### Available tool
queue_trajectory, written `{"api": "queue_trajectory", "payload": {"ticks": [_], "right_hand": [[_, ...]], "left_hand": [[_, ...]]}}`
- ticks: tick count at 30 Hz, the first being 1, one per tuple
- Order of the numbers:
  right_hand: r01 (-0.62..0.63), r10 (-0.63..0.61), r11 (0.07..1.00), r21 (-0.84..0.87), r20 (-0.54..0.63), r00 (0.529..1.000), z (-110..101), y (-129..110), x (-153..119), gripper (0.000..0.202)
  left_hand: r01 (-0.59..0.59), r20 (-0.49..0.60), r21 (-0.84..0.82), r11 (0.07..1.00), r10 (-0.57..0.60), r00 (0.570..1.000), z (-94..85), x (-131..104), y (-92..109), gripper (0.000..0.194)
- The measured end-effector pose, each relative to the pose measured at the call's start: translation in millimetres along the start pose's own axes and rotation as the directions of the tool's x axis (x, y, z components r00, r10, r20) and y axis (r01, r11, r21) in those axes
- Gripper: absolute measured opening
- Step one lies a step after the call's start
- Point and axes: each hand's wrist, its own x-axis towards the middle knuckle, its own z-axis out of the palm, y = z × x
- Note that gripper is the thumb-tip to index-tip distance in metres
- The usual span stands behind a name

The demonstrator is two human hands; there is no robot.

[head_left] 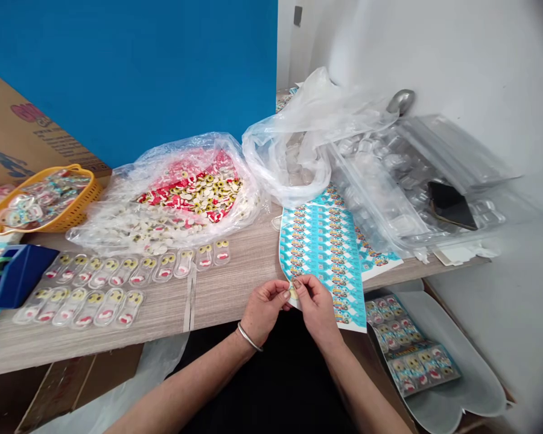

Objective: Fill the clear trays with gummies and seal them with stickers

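Yellow, a tiny piece (pixel 293 293) is pinched in my left hand (pixel 265 306) and right hand (pixel 317 307), fingers nearly closed; from here I see a blue sheet (pixel 319 247) close by.

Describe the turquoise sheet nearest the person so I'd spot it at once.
On the wood-grain table, look just beyond the person's right hand. There lies the turquoise sheet, overhanging the near edge. A similar sheet peeks out at its right; this one shows far more printed rows.
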Motion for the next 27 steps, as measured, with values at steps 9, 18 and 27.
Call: {"api": "queue_trajectory", "payload": {"ticks": [9, 18, 27], "right_hand": [[-0.161, 0.198, 0.929, 0.333, -0.078, 0.977, -8, 15, 8, 0.026], [0.024, 0.222, 0.815, 0.579, -0.351, 0.910, -36, -9, 13, 0.026], [0.606, -0.668, 0.721, -0.336, -0.106, 0.736, 7, -52, -3, 0.015]], "left_hand": [[-0.429, 0.130, 0.775, 0.464, 0.548, 0.826, -19.8, -13, 10, 0.027], [-0.750, 0.759, 0.646, -0.145, 0.230, 0.609, -7.7, 13, -5, 0.026], [-0.001, 0.241, -0.178, 0.984, 0.045, 0.969, -10.3, -10, 27, 0.040]]}}
